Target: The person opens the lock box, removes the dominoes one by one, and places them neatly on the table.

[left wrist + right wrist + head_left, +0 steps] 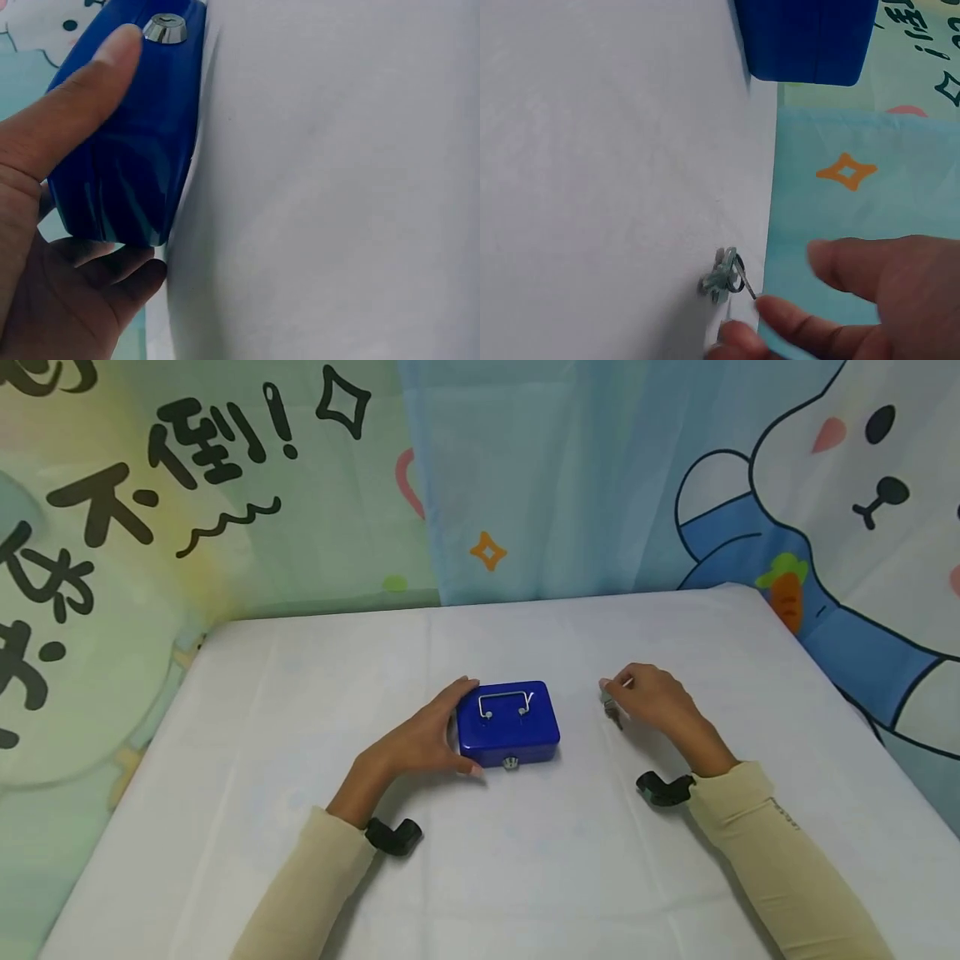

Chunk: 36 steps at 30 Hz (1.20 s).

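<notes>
A small blue metal cash box (508, 727) stands on the white-covered table, with a wire handle (504, 695) on its lid and a round silver lock (166, 28) on its front. My left hand (420, 739) holds the box round its left end, thumb along the front and fingers behind. To the right of the box, my right hand (656, 697) is low over the table beside a small bunch of keys (721, 277) on a ring. The index fingertip touches the ring's end, while the thumb is apart from it.
The white tablecloth (525, 860) spreads around the box and keys. Behind the table hangs a printed curtain (540, 485) with cartoon figures and writing. A black wrist camera (393, 837) sits on the left wrist, another black camera (663, 788) on the right.
</notes>
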Available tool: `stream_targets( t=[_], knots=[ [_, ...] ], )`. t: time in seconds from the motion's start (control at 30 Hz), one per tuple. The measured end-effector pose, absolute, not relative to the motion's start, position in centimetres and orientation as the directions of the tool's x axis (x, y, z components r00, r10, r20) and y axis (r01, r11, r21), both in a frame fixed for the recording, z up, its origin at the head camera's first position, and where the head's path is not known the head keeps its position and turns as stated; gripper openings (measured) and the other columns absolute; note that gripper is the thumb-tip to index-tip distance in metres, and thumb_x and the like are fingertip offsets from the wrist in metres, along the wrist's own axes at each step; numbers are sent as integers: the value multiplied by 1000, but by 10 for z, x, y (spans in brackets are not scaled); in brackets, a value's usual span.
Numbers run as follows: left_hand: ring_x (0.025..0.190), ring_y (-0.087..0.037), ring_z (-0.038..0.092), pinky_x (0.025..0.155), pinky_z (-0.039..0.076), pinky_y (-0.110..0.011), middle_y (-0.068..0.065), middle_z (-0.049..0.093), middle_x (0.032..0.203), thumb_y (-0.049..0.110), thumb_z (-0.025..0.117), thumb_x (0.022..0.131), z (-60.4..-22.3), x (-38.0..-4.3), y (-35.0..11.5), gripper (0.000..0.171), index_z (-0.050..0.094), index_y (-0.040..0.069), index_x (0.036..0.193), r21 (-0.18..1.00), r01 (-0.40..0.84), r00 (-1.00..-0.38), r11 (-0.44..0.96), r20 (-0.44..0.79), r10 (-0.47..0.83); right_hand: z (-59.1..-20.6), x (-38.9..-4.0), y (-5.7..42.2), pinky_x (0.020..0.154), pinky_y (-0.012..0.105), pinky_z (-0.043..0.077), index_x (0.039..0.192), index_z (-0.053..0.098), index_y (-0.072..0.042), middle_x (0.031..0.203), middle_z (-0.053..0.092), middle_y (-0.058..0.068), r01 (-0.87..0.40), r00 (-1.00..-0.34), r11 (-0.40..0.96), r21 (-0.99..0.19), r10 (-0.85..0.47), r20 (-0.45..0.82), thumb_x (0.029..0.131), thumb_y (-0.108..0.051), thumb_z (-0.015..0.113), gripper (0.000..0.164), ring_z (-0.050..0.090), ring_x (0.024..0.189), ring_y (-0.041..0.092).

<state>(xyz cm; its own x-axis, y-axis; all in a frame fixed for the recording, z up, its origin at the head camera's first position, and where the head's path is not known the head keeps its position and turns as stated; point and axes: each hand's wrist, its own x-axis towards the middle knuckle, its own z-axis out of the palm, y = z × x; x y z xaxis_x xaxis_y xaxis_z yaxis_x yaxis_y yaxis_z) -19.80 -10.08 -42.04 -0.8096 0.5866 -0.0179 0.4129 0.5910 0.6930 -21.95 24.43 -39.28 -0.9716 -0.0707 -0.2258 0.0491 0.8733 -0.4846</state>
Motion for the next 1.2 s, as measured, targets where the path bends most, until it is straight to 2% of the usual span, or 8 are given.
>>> stream_targets(
  t=[0.23,0.47,0.67,0.9,1.0,1.2],
  knots=[
    [136,-21,33,111,31,-40,-9,35,149,35,92,64,-417,-200,-102,117,21,16,155,670,443,-789,595,-24,614,-389,-222,242,57,34,43,99,59,-2,84,58,10,109,-954,907,-407,-21,-300,96,-41,56,39,53,73,23],
    [136,-22,35,110,33,-41,-8,36,149,34,91,65,-416,-200,-101,113,24,18,154,660,439,-800,610,-21,600,-389,-221,243,55,33,42,90,62,-4,78,57,7,84,-949,915,-395,-47,-310,94,-27,61,24,51,68,21],
    [133,-22,39,108,35,-41,-7,40,146,33,91,64,-416,-199,-101,111,26,20,153,658,435,-813,614,-6,583,-391,-220,240,52,32,42,90,62,-3,78,60,8,19,-977,902,-432,-74,-198,92,-21,63,18,52,66,22],
    [134,-21,39,109,33,-39,-6,42,146,37,90,65,-419,-201,-100,109,29,19,153,657,431,-819,618,-3,574,-397,-220,235,50,32,42,84,65,0,78,64,12,-115,-993,844,-523,-110,41,85,-7,66,8,53,62,23],
    [135,-20,38,109,32,-38,-5,43,146,40,89,65,-421,-202,-100,108,30,19,153,656,428,-821,622,-5,570,-400,-219,233,53,32,43,80,63,0,75,64,11,-142,-990,817,-558,-112,89,84,-5,66,6,54,64,23],
    [135,-21,39,110,32,-40,-6,44,146,43,88,65,-421,-203,-103,108,30,21,153,658,414,-828,629,-14,560,-402,-217,226,51,33,43,80,58,-3,71,63,7,-186,-982,785,-590,-120,149,84,-7,64,9,53,57,20]
  ],
)
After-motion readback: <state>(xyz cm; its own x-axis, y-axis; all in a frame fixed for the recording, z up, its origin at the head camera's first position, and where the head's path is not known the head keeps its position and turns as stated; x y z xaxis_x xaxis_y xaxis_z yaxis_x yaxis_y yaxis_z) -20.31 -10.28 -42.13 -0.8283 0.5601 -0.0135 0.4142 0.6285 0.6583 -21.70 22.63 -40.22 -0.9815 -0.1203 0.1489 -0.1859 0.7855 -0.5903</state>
